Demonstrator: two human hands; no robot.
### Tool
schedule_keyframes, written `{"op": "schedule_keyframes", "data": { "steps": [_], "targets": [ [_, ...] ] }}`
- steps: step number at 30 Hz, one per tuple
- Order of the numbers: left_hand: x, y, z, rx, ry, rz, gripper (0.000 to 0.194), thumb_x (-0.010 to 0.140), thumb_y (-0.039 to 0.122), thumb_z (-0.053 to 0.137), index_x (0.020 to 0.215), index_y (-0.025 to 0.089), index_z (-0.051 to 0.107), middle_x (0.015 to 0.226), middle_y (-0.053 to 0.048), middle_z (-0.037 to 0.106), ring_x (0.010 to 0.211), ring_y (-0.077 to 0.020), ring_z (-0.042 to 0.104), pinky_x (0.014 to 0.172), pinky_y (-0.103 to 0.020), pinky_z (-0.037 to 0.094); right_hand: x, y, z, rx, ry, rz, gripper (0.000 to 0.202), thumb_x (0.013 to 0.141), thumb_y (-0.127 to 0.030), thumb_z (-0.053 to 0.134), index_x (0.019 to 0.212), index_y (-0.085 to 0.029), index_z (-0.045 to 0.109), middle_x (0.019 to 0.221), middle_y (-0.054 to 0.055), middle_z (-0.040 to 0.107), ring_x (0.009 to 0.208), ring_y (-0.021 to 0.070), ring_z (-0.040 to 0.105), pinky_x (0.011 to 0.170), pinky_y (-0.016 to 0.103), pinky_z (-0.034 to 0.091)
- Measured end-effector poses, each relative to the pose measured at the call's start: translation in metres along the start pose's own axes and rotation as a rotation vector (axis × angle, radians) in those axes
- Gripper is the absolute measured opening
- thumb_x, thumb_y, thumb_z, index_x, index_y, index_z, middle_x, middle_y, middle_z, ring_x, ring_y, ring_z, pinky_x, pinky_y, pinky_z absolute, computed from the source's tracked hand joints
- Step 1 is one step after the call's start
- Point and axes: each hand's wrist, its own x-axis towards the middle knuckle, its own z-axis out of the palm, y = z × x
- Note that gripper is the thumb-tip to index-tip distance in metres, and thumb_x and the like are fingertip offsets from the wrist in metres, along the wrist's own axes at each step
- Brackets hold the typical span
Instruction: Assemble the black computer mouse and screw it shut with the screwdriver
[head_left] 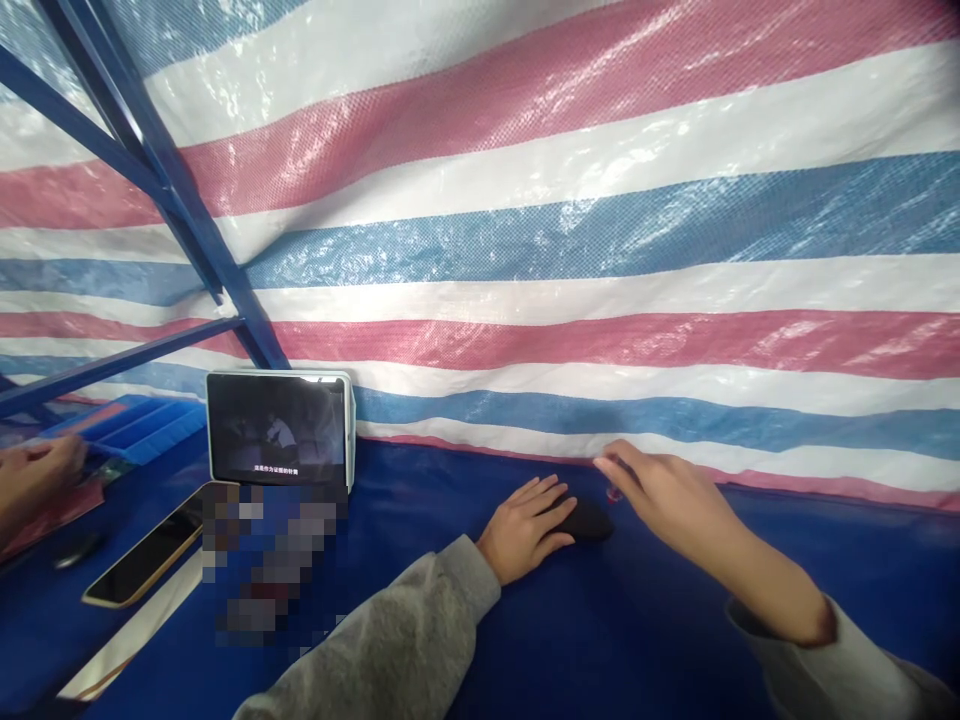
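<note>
My left hand (529, 530) lies low over the blue surface, with its thumb and forefinger at the left end of a dark, rounded object (589, 521). Its other fingers are stretched out. The dark object looks smooth and oval; its exact kind is unclear. Just to the right and a little higher, my right hand (652, 490) is closed in a pinch. A small reddish, shiny piece (613, 494) shows under its fingertips, too blurred to name.
A tablet (277, 428) playing a video leans at the back left. A phone (154, 545) lies before it. Another person's hand (45, 470) is at far left, near a blue compartment tray (142, 430). Blue metal frame bars (199, 235) and a striped tarp (525, 240) stand behind.
</note>
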Motion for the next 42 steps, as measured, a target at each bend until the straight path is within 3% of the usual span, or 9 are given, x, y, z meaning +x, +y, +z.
{"op": "schedule_keyframes", "data": {
  "steps": [5, 11, 15, 18, 25, 32, 35, 39, 42],
  "targets": [
    [-0.0014, 0.0028, -0.0031, -0.034, -0.022, -0.007, 0.049, 0.095, 0.032, 0.049, 0.141, 0.018, 0.043, 0.145, -0.01, 0.046, 0.141, -0.0234, 0.033, 0.116, -0.046, 0.03, -0.0006, 0.0012, 0.001, 0.013, 0.064, -0.035, 0.027, 0.093, -0.027, 0.033, 0.098, -0.022, 0.059, 0.08, 0.003, 0.072, 0.067, 0.0195, 0.067, 0.059, 0.029, 0.039],
    [-0.0016, 0.0033, -0.0048, -0.054, -0.037, -0.019, 0.05, 0.093, 0.029, 0.049, 0.141, 0.018, 0.042, 0.146, -0.01, 0.045, 0.14, -0.0239, 0.035, 0.116, -0.047, 0.029, -0.0004, -0.0001, 0.001, 0.014, 0.007, 0.007, 0.034, 0.096, -0.043, 0.032, 0.094, -0.023, 0.059, 0.064, 0.001, 0.068, 0.059, 0.0207, 0.066, 0.053, 0.028, 0.036],
    [-0.0013, 0.0034, -0.0047, -0.051, -0.039, -0.009, 0.05, 0.093, 0.028, 0.049, 0.141, 0.017, 0.042, 0.145, -0.01, 0.046, 0.14, -0.0235, 0.035, 0.117, -0.046, 0.028, -0.0012, 0.0008, 0.0001, 0.025, 0.047, -0.033, 0.028, 0.095, -0.032, 0.032, 0.101, -0.023, 0.058, 0.082, 0.003, 0.073, 0.068, 0.0194, 0.067, 0.057, 0.028, 0.04],
    [-0.0015, 0.0034, -0.0045, -0.05, -0.037, -0.007, 0.049, 0.094, 0.029, 0.049, 0.142, 0.018, 0.041, 0.144, -0.01, 0.047, 0.14, -0.0239, 0.036, 0.116, -0.047, 0.029, -0.0009, 0.0037, 0.0014, 0.043, 0.066, -0.062, 0.028, 0.093, -0.027, 0.033, 0.1, -0.023, 0.06, 0.08, 0.003, 0.072, 0.066, 0.018, 0.066, 0.057, 0.028, 0.039],
    [-0.002, 0.0034, -0.004, -0.049, -0.036, 0.0, 0.049, 0.094, 0.029, 0.049, 0.142, 0.018, 0.041, 0.145, -0.01, 0.046, 0.14, -0.0237, 0.035, 0.117, -0.047, 0.028, -0.0014, -0.0002, -0.0025, -0.043, -0.032, 0.001, 0.035, 0.096, -0.046, 0.033, 0.088, -0.023, 0.058, 0.062, 0.002, 0.067, 0.058, 0.0222, 0.065, 0.05, 0.028, 0.033],
    [-0.0012, 0.0033, -0.0045, -0.055, -0.039, -0.008, 0.048, 0.094, 0.03, 0.048, 0.141, 0.019, 0.042, 0.144, -0.01, 0.047, 0.139, -0.0243, 0.037, 0.116, -0.047, 0.03, -0.0022, 0.0004, -0.0027, -0.006, -0.02, -0.009, 0.023, 0.089, -0.022, 0.037, 0.094, -0.022, 0.059, 0.075, 0.003, 0.072, 0.063, 0.0192, 0.066, 0.056, 0.028, 0.037],
    [-0.001, 0.0032, -0.0047, -0.057, -0.042, -0.011, 0.049, 0.095, 0.03, 0.048, 0.141, 0.019, 0.042, 0.144, -0.01, 0.047, 0.139, -0.0244, 0.037, 0.116, -0.047, 0.03, -0.0009, 0.0019, 0.0008, -0.006, -0.019, -0.019, 0.028, 0.094, -0.03, 0.034, 0.09, -0.022, 0.06, 0.066, 0.002, 0.069, 0.058, 0.0194, 0.064, 0.053, 0.028, 0.036],
    [-0.0014, 0.0031, -0.005, -0.058, -0.041, -0.012, 0.049, 0.094, 0.03, 0.049, 0.141, 0.018, 0.043, 0.145, -0.01, 0.046, 0.139, -0.0243, 0.037, 0.116, -0.047, 0.03, -0.0014, -0.0006, 0.0009, -0.026, 0.0, -0.017, 0.032, 0.095, -0.044, 0.037, 0.094, -0.023, 0.061, 0.069, 0.003, 0.071, 0.063, 0.0228, 0.067, 0.054, 0.029, 0.036],
    [-0.0018, 0.0023, -0.0045, -0.057, -0.04, -0.013, 0.049, 0.094, 0.03, 0.049, 0.141, 0.018, 0.043, 0.145, -0.009, 0.046, 0.139, -0.024, 0.037, 0.117, -0.046, 0.029, -0.0033, -0.0033, -0.0006, 0.0, -0.034, -0.017, 0.028, 0.095, -0.034, 0.034, 0.099, -0.023, 0.059, 0.075, 0.003, 0.072, 0.067, 0.0217, 0.068, 0.057, 0.029, 0.038]
  ]
}}
